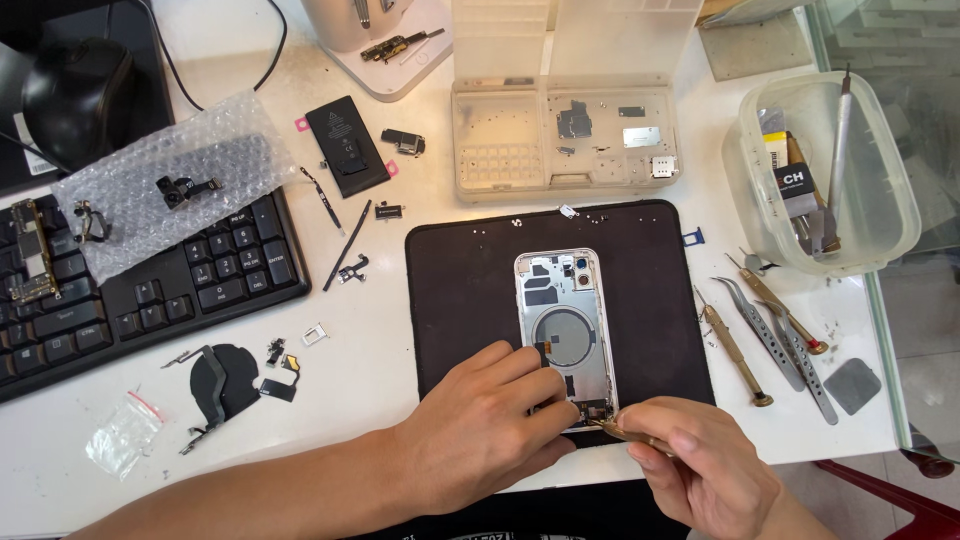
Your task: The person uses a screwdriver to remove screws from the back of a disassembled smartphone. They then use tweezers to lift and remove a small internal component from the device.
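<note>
- The phone shell (563, 325) lies face-open on the black mat (450, 300), at mat centre, long axis running 12 to 6 o'clock.
- The left hand (480, 420) rests on the mat at the shell's 7 o'clock corner. Its fingers (520, 365) are curled and pressed against the shell's lower left edge, holding it steady; they enclose nothing.
- The right hand (700, 465) sits at the shell's 5 o'clock. Its fingers are closed on brass tweezers (625, 432), tips pointing toward 9 o'clock into the shell's bottom end.
- Handling, as judged: the shell is light and stiff along its metal frame, but the flat cables and the round coil (560, 335) inside look thin and easily torn. Hold by the outer frame edges only; keep off the interior.
- The mat looks grippy, so the shell should not slide much under side pressure.
- At the mat's 12 o'clock: an open parts box (565, 140) with small components.
- At 3 o'clock: spare tweezers and drivers (770, 330) on the bench (380, 350), and a clear tub (890, 210) of tools.
- At 10 o'clock: a black battery (347, 145), bubble wrap (150, 190) and a keyboard (150, 300).
- At 8 o'clock: a black flex part (225, 385), apart from the mat.
</note>
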